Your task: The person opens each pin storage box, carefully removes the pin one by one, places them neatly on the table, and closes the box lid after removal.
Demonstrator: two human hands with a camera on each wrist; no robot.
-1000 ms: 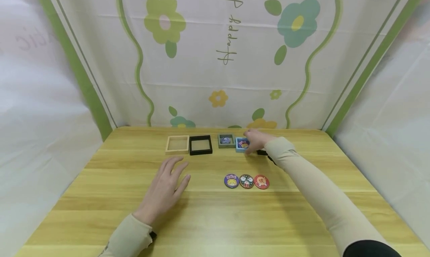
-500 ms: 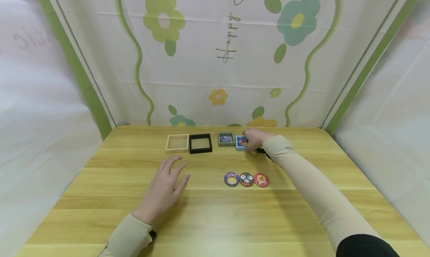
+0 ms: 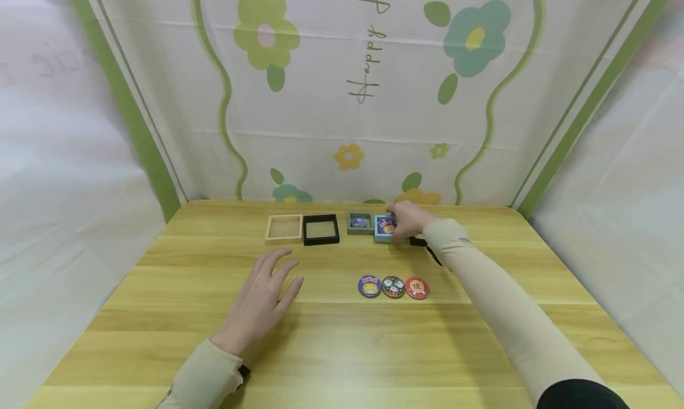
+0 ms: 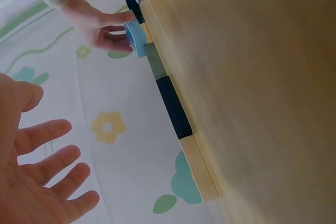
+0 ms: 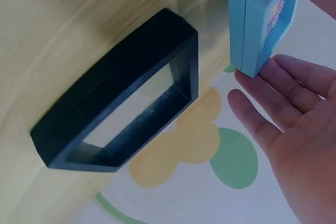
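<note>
My right hand [image 3: 410,219] pinches a small light-blue display frame [image 5: 249,24] between thumb and fingers at the back of the table. A round badge [image 3: 386,225] with a cartoon picture shows inside it. In the left wrist view this frame tilts slightly off the tabletop. Just left of it lies a grey-green frame [image 3: 351,231] holding a purple piece [image 3: 358,222]. My left hand [image 3: 262,299] hovers over the table with relaxed, spread fingers and holds nothing. Nearest to it are a black frame [image 3: 320,241] and a pale wood-coloured frame [image 3: 283,240].
A second black frame [image 5: 113,82] stands right of the blue one, mostly covered by my right arm in the head view. Toward me lie a purple badge [image 3: 370,286], a dark patterned badge [image 3: 393,287] and a red badge [image 3: 417,288] in a row. A flowered cloth [image 3: 310,100] hangs behind.
My right fingers have closed on the blue frame, which looks slightly raised compared with before. The left hand stays in place, and the badges in front lie as they were.
</note>
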